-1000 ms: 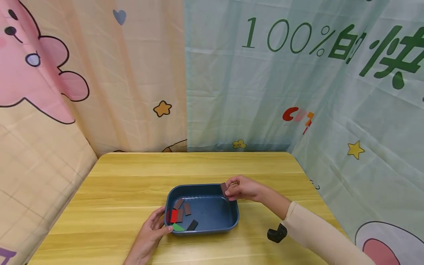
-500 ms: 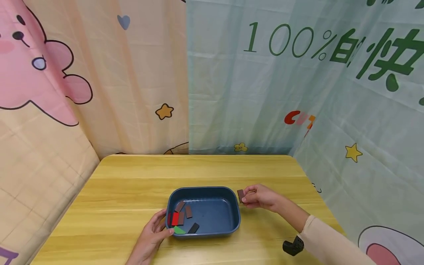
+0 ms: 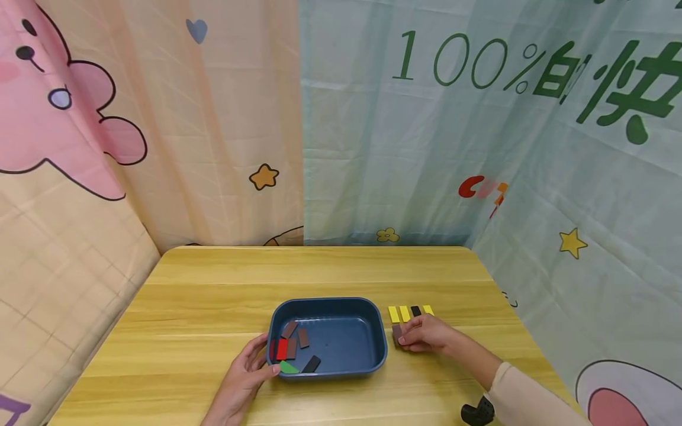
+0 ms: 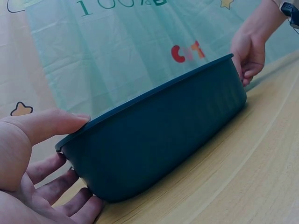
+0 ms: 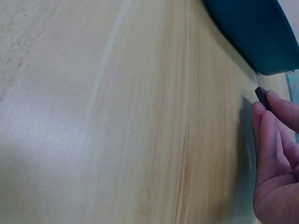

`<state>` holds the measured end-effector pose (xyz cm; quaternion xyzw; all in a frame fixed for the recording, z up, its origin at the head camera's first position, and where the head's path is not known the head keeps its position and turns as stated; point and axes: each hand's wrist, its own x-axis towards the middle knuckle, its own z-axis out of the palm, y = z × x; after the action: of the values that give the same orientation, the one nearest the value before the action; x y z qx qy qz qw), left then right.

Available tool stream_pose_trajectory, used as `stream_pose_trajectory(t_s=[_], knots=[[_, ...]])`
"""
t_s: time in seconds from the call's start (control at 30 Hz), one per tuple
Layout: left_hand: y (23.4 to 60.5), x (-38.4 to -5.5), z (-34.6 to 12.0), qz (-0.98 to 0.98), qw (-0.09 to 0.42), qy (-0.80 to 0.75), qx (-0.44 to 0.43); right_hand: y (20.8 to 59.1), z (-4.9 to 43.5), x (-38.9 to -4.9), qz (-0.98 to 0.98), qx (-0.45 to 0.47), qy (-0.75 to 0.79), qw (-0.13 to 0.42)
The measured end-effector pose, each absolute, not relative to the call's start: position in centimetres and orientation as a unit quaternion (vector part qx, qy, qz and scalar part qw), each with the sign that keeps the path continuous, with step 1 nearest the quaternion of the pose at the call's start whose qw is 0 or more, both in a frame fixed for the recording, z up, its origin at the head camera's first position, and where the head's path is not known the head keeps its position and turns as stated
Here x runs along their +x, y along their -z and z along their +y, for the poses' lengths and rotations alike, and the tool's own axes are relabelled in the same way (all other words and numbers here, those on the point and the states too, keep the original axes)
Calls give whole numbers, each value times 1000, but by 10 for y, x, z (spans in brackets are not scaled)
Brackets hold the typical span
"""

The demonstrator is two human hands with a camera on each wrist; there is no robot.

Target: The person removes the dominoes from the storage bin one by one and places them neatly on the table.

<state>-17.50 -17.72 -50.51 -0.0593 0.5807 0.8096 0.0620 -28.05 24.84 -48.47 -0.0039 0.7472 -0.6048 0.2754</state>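
My right hand [image 3: 428, 333] pinches a brown domino block [image 3: 397, 335] between thumb and fingertips, low over the table just right of the blue plastic tray [image 3: 380, 349]. The same dark block [image 5: 262, 97] shows on edge in the right wrist view. At the tray's near left corner is my left hand [image 3: 246, 370], thumb on the rim and fingers against the outer wall, as the left wrist view shows. Inside the tray, brown blocks [image 3: 303, 338], a red one [image 3: 282, 349], a green one [image 3: 288, 367] and a black one [image 3: 311, 364] lie toward the left end.
Just beyond the right hand stands a row of blocks: yellow ones [image 3: 393, 314] and a black one [image 3: 416, 310], partly covered by that hand. A black device [image 3: 477, 412] sits by the right sleeve. Printed curtains [image 3: 373, 148] enclose the wooden table [image 3: 213, 278].
My right hand has carried the brown block from above the tray's far right corner, out to the right and down toward the table. The row of blocks has come into sight. My left hand stays put.
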Motion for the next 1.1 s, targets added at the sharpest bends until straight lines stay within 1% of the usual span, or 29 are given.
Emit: stream_pose_trajectory(t_s=[0.33, 0.7, 0.93, 1.1], knots=[[505, -173, -178, 585, 61, -806, -68, 489, 246, -275, 782, 22, 568, 256], [504, -175, -176, 585, 68, -805, -71, 486, 240, -268, 821, 47, 527, 214], [505, -175, -175, 581, 64, -808, -74, 477, 242, -267, 828, 28, 518, 214], [505, -175, -177, 590, 66, -802, -67, 464, 245, -275, 832, -6, 511, 219]])
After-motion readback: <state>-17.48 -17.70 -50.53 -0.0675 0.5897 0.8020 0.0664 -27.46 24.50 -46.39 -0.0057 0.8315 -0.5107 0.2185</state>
